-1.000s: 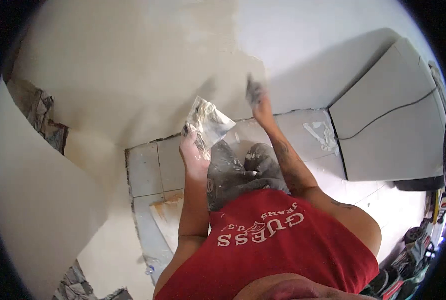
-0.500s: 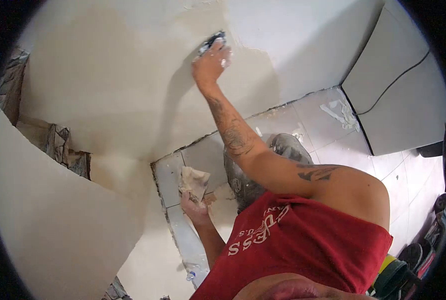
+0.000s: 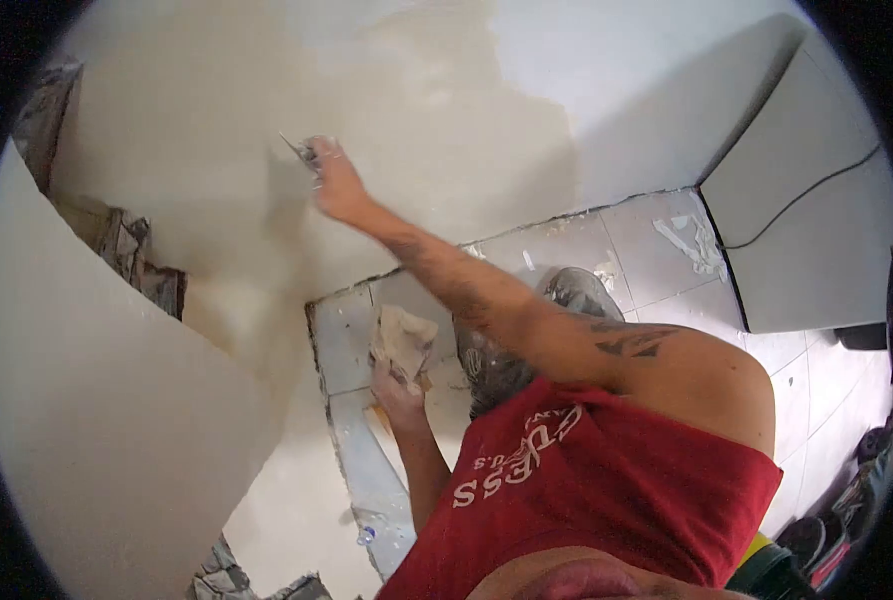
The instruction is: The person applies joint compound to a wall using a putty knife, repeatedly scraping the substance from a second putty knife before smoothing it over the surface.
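Observation:
My right hand (image 3: 335, 183), spotted with white, is wrapped round a filling knife (image 3: 296, 147) whose thin blade shows edge-on against the wall. A damp-looking beige coat (image 3: 416, 130) covers much of that wall (image 3: 656, 80). Lower down, over the floor tiles, my left hand (image 3: 399, 393) grips a small flat board (image 3: 378, 345) with a thick heap of cream putty (image 3: 404, 335) on it. The putty hides most of the board.
Left of me stands a pale slanted panel (image 3: 116, 400), with rough step-like edges (image 3: 126, 245) behind it. A white box-like unit (image 3: 796, 210) with a black cable (image 3: 806, 190) stands at right. Scraps (image 3: 691, 245) lie on the tiles beside it. A bottle cap (image 3: 367, 536) shows low down.
My right hand has swept left and down across the wall with the filling knife. My left hand, still holding the putty-loaded board, has shifted slightly right and up in view.

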Demonstrator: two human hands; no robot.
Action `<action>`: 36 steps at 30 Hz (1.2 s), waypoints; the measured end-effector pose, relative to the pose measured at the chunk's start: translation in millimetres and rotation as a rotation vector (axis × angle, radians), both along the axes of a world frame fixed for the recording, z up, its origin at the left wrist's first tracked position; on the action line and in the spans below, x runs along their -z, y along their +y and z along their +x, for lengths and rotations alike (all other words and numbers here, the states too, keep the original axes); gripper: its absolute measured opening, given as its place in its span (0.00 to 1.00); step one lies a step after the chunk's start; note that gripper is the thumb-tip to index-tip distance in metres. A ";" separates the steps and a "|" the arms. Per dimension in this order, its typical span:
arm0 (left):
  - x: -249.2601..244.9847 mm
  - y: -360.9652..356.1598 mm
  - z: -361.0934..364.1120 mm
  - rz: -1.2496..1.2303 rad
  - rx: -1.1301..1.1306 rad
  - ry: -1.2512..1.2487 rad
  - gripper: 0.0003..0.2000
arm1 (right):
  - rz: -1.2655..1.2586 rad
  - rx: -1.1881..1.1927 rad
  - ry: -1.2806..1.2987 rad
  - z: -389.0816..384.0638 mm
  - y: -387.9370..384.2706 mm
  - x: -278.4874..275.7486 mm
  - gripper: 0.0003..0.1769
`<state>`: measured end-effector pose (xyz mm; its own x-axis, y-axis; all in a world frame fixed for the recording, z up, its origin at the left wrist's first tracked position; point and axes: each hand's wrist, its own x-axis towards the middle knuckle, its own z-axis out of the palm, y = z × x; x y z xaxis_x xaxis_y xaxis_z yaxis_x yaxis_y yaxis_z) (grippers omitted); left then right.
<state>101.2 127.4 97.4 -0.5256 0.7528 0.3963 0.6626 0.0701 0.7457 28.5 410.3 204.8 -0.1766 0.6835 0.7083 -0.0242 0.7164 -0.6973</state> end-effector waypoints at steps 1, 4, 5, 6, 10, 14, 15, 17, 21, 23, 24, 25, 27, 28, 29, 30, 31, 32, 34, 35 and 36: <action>-15.1 6.1 2.9 0.000 -0.013 0.047 0.18 | 0.041 -0.166 0.121 16.7 1.3 16.8 0.28; -38.5 32.1 3.3 0.156 -0.029 -0.601 0.18 | -0.930 -0.766 0.145 137.4 -29.5 22.4 0.28; -30.8 43.6 -3.6 0.209 -0.017 -0.779 0.18 | -0.952 -0.816 0.146 166.9 -32.6 28.7 0.29; -28.5 48.5 -7.6 0.148 0.065 -0.578 0.18 | -0.920 -0.912 0.231 186.6 -33.6 41.9 0.30; -28.1 99.6 0.1 0.350 0.046 -1.396 0.18 | -0.528 -0.784 0.012 231.4 -55.2 56.9 0.33; -25.2 118.7 12.8 0.425 0.249 -1.497 0.20 | -0.021 -0.437 -0.566 258.9 -54.2 112.6 0.38; -25.9 119.9 13.8 0.426 0.243 -1.516 0.20 | -0.059 -0.549 -0.654 270.4 -48.2 112.5 0.39; -30.4 124.0 15.6 0.428 0.239 -1.520 0.21 | -0.086 -0.529 -0.716 298.6 -26.0 132.3 0.39; -28.7 121.6 20.0 0.415 0.225 -1.461 0.22 | -0.268 -0.442 -0.501 307.7 -28.6 89.3 0.38; -27.3 122.1 22.4 0.411 0.247 -1.433 0.22 | -0.006 -0.374 -0.522 302.0 -32.4 56.0 0.37; -28.1 121.7 24.9 0.408 0.268 -1.424 0.22 | 0.120 -0.334 -0.526 299.4 -36.6 43.9 0.37; -29.1 122.7 27.2 0.406 0.291 -1.412 0.22 | 0.121 -0.324 -0.583 298.8 -42.5 33.8 0.37; -20.1 129.0 31.1 0.383 0.168 -1.385 0.21 | 0.126 -0.304 -0.695 299.5 -54.6 18.7 0.36; -19.0 130.5 32.5 0.375 0.106 -1.372 0.20 | 0.088 -0.317 -0.740 297.9 -61.8 14.6 0.35; -17.8 131.5 33.8 0.357 0.082 -1.337 0.19 | 0.045 -0.333 -0.786 296.4 -68.8 11.9 0.33; -19.6 131.4 36.9 0.338 0.058 -1.302 0.19 | 0.001 -0.350 -0.832 294.8 -74.2 11.7 0.32; -21.6 131.7 40.7 0.319 0.036 -1.266 0.18 | 0.066 -0.326 -0.864 292.3 -76.6 17.8 0.31; -24.0 132.7 44.3 0.306 0.025 -1.212 0.16 | 0.133 -0.298 -0.897 288.9 -78.3 29.4 0.31; -30.0 138.0 55.0 0.277 0.006 -1.104 0.12 | 0.211 -0.269 -0.961 290.0 -78.0 49.5 0.31; -23.9 140.5 57.3 0.299 -0.016 -1.142 0.13 | 0.224 -0.271 -0.994 291.8 -77.6 58.1 0.33; -12.0 145.2 52.7 0.328 -0.030 -1.176 0.14 | 0.247 -0.266 -1.025 291.3 -77.0 65.7 0.34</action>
<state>153.8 272.6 109.4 -0.7073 0.6877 -0.1637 -0.4268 -0.2308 0.8744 319.8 333.3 139.1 -0.8833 0.3951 0.2524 0.3122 0.8973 -0.3120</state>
